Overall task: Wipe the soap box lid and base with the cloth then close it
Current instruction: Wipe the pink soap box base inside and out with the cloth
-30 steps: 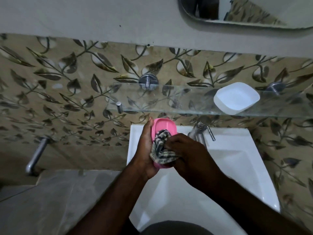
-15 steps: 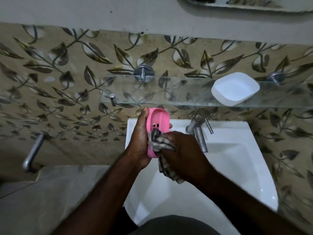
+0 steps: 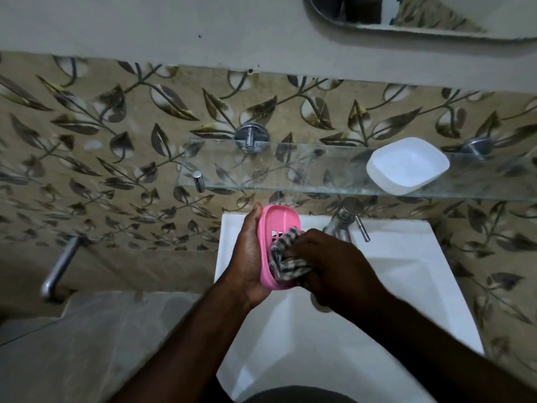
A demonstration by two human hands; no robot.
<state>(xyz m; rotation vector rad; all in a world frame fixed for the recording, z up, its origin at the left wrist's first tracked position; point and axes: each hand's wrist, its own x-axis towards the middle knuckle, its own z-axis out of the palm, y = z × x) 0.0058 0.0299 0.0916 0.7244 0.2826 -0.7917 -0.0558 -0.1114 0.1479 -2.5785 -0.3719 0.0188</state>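
My left hand (image 3: 247,257) grips the pink soap box base (image 3: 277,225) from its left side and holds it over the back of the white sink, its inside with drain slots facing me. My right hand (image 3: 328,266) clutches the checked cloth (image 3: 286,257) and presses it into the lower half of the pink base. The white soap box lid (image 3: 406,165) lies open side up on the glass shelf, up and to the right of both hands.
The glass shelf (image 3: 261,170) is fixed to the leaf-patterned wall on chrome brackets above the white sink (image 3: 406,271). A chrome tap (image 3: 345,219) stands just right of the pink base. A steel pipe (image 3: 58,269) sticks out at the left. A mirror edge (image 3: 406,30) shows at top.
My right hand has kept rubbing the cloth inside the pink base, bunching it lower in the tray. The left hand still holds the base over the sink.
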